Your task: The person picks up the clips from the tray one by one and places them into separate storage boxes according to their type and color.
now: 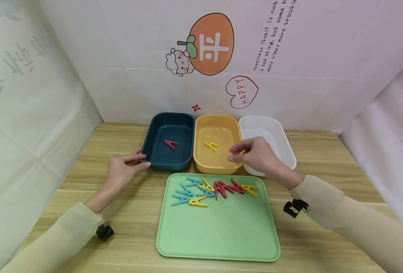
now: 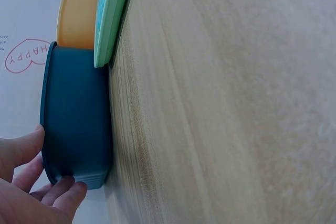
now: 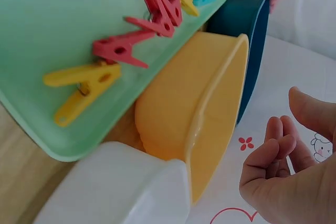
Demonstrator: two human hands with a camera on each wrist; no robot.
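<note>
My left hand (image 1: 124, 168) holds the front left corner of a dark teal bin (image 1: 147, 131), thumb and fingers bent about it. In the left wrist view, the thumb (image 2: 23, 148) meets the bin's rim and the fingers lie against its outer wall. Inside that bin lies a red clothespin (image 1: 171, 144). A yellow clothespin (image 1: 211, 146) lies in the yellow bin (image 1: 218, 167). Above the border of the yellow and white bins (image 1: 290, 155), my right hand (image 1: 256, 153) hovers with loosely bent fingers and nothing between them.
In front of the bins, a light green tray (image 1: 218, 235) carries several blue, yellow and red clothespins (image 1: 237, 186) along its far part. The three bins stand side by side on the wooden table (image 1: 126, 235). A printed white cloth (image 1: 136, 91) hangs behind them.
</note>
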